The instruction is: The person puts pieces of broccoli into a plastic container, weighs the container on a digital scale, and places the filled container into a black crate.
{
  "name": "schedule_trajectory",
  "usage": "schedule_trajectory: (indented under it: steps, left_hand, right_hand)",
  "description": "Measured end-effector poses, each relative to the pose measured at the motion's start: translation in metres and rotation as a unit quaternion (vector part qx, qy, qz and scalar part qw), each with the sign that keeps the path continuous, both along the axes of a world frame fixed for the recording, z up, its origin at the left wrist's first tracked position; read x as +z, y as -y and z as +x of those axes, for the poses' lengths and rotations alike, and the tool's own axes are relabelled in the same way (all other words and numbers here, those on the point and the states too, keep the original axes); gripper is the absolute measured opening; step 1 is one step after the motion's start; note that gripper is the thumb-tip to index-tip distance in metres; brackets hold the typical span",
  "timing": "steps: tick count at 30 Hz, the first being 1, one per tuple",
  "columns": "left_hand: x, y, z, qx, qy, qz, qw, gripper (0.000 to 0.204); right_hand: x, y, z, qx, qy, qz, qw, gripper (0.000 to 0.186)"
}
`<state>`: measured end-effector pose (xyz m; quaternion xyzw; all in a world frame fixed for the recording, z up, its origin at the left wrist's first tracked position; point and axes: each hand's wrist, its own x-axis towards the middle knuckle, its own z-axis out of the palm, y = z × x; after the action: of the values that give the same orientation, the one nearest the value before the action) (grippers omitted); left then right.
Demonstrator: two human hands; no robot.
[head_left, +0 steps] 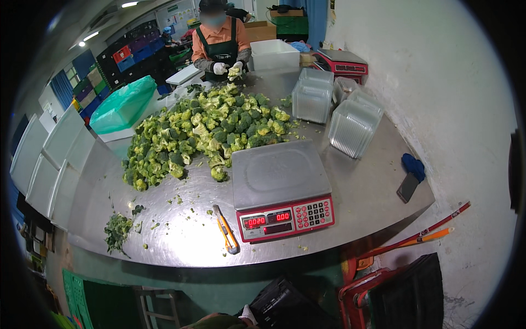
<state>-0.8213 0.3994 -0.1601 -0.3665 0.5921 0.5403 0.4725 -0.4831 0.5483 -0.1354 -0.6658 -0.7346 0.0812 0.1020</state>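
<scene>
Taking the front scale as the hub of your clock, what seems to be your left hand is showing between six and seven, at the lower edge, in a white glove. It is reaching to the near left side of a black crate, which is sitting at six, below the table edge. The fingers are showing too small and dim, so I cannot tell how far they are opening or whether they are gripping the crate. Your right hand is lying outside the view, so I cannot tell its state.

On the steel table, a broad heap of broccoli is spreading at ten, just beside the scale. An orange utility knife is lying between seven and eight, near the scale's corner, and leafy trimmings are resting at eight. Stacked clear tubs are standing at one and two, with a second scale sitting behind them. A phone is lying just past three, touching a blue cloth. At eleven, across the table, a co-worker in gloves is holding a broccoli piece.
</scene>
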Motion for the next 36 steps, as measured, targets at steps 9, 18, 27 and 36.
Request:
schedule_trajectory:
  steps: [9,18,27,36]
  left_hand:
    - [0.001,0.001,-0.001,-0.019,-0.002,0.002,1.000,0.068]
    - [-0.008,0.019,0.006,-0.056,-0.004,0.034,0.998,0.068]
    - [-0.063,-0.019,0.040,-0.140,0.077,0.045,0.986,0.067]
    - [-0.180,-0.070,0.049,-0.174,0.231,-0.070,0.955,0.066]
  right_hand:
    - [0.000,0.002,-0.002,0.012,-0.010,-0.002,1.000,0.043]
    - [-0.010,0.016,-0.009,0.026,-0.025,0.005,0.999,0.043]
    - [-0.027,0.061,-0.032,0.042,-0.043,0.002,0.998,0.042]
    - [-0.030,0.072,-0.060,0.013,-0.034,-0.009,0.999,0.041]
